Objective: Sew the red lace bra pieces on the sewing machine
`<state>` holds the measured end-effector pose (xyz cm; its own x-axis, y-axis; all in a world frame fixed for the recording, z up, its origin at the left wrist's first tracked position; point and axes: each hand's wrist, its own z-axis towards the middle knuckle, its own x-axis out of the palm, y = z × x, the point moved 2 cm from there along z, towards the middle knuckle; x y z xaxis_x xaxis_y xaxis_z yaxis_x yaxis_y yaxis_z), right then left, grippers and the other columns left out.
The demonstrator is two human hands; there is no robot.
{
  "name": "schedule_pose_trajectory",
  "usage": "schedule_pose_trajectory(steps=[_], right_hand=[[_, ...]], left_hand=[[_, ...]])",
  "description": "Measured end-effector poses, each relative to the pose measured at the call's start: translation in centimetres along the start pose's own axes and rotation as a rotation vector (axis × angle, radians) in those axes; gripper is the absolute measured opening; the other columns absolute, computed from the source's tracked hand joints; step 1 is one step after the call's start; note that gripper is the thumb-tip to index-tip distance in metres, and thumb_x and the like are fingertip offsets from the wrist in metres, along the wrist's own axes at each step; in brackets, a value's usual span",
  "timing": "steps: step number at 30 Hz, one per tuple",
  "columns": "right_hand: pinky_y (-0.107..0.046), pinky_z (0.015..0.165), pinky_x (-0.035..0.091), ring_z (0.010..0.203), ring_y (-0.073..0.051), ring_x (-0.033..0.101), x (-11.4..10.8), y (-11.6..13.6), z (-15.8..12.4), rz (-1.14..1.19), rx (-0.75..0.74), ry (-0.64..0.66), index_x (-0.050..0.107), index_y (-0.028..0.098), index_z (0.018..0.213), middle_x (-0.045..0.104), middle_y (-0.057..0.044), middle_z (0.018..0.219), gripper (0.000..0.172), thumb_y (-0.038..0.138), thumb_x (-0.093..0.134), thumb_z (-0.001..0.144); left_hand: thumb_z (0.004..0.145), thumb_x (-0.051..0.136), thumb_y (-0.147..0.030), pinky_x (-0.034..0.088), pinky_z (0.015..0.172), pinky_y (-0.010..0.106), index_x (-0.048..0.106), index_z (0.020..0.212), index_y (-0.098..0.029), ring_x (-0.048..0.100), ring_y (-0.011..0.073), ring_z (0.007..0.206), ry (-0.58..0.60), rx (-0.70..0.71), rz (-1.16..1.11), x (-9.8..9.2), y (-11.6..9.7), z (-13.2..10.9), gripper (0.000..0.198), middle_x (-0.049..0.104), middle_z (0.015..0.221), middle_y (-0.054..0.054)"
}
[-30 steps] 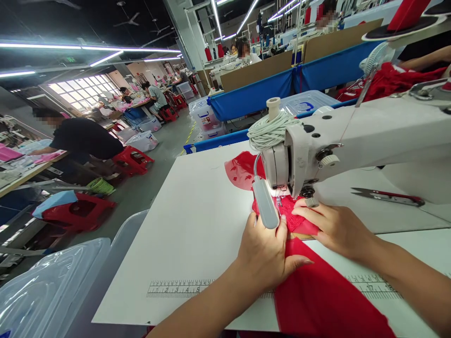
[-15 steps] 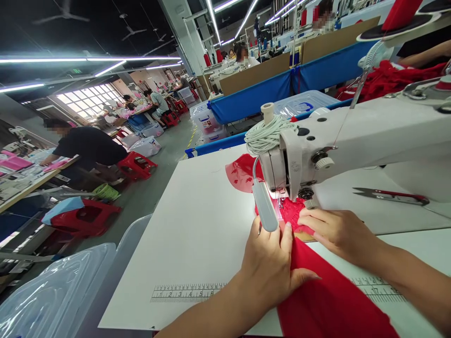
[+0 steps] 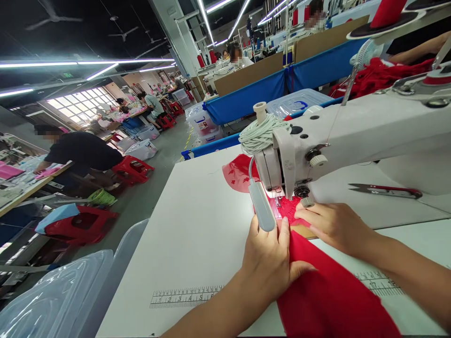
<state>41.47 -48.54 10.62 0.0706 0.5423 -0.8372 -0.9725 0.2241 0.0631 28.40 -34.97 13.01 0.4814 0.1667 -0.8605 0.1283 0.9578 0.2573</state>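
A long piece of red fabric (image 3: 324,286) runs from the table's front edge up to the sewing machine (image 3: 366,126). Its upper part, a red lace section (image 3: 289,206), lies beneath the presser foot (image 3: 278,201). My left hand (image 3: 269,256) rests flat on the fabric, fingers stretched forward and thumb spread. The machine's grey lamp head (image 3: 262,206) covers some of those fingertips. To the right of the needle, my right hand (image 3: 334,225) pinches the edge of the red lace; its thumb is partly hidden.
A sheer red piece (image 3: 239,172) lies behind the lamp. Thread snips (image 3: 385,191) rest under the machine arm. A printed ruler (image 3: 186,296) marks the white table (image 3: 197,225). Clear plastic bins (image 3: 66,291) stand at the left. Co-workers sit farther off, one in a dark shirt (image 3: 82,148).
The camera view has shifted slightly, moving the scene a little left. Both hands keep nearly the same places on the red fabric.
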Motion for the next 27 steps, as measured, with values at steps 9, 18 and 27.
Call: schedule_pose_trajectory(steps=[9, 18, 27], right_hand=[[-0.025, 0.044, 0.03, 0.052, -0.012, 0.048, -0.2, 0.1, 0.7, -0.022, 0.012, -0.001, 0.06, 0.019, 0.081, 0.062, -0.003, 0.078, 0.029, 0.017, 0.036, 0.097], [-0.029, 0.056, 0.044, 0.077, -0.019, 0.062, -1.2, 0.8, 1.0, -0.006, -0.041, -0.068, 0.069, 0.018, 0.091, 0.07, -0.01, 0.097, 0.034, 0.013, 0.036, 0.096], [-0.036, 0.081, 0.049, 0.1, -0.021, 0.066, -0.6, 1.0, 0.1, 0.1, -0.144, -0.027, 0.066, 0.013, 0.11, 0.072, -0.009, 0.113, 0.041, -0.001, 0.041, 0.082]], left_hand=[[0.093, 0.02, -0.072, 0.047, 0.084, 0.048, 0.068, 0.112, -0.007, 0.064, 0.0326, 0.094, 0.006, -0.048, -0.045, 0.4, 0.5, 0.4, 0.083, 0.067, 0.11, 0.022], [0.091, 0.024, -0.075, 0.05, 0.089, 0.049, 0.056, 0.129, -0.004, 0.059, 0.0353, 0.111, 0.072, -0.083, -0.142, 1.3, 0.9, 0.1, 0.087, 0.062, 0.121, 0.023], [0.095, 0.011, -0.068, 0.054, 0.076, 0.038, 0.057, 0.125, -0.001, 0.065, 0.0285, 0.097, -0.019, -0.059, -0.205, 0.1, 0.3, 0.4, 0.086, 0.066, 0.11, 0.021]])
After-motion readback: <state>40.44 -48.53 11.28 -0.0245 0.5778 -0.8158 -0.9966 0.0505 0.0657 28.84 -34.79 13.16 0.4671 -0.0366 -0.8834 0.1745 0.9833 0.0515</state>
